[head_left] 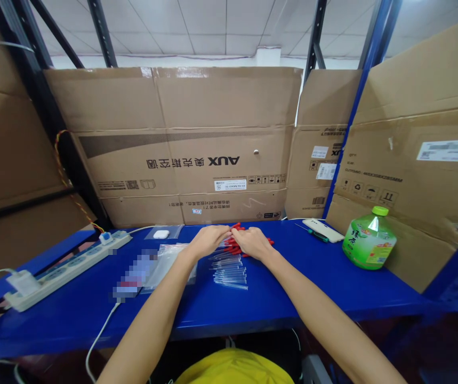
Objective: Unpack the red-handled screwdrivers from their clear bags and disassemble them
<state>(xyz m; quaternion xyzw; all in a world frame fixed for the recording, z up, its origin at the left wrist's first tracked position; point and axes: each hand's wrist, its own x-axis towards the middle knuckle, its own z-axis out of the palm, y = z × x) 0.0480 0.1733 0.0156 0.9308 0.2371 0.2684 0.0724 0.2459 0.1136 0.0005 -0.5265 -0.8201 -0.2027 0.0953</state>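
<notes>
My left hand (211, 238) and my right hand (251, 242) meet over the middle of the blue tabletop, their fingertips nearly touching. Both are closed with the fingers pressed together; what lies between the fingertips is too small to make out. Around and beneath my right hand is a heap of small red pieces (234, 248), partly hidden by it. Just in front of the hands lie several thin clear sticks or tubes (229, 274), roughly side by side. Clear plastic bags (168, 265) lie flat left of them, partly covered by my left forearm.
A white power strip (74, 266) runs along the left. Near it lie a cabled phone with a blurred screen (136, 273) and a white case (161, 234). At right are a green-handled screwdriver (319, 236), a pale phone (324, 230) and a green bottle (369, 240). Cardboard walls (197, 106) enclose the table.
</notes>
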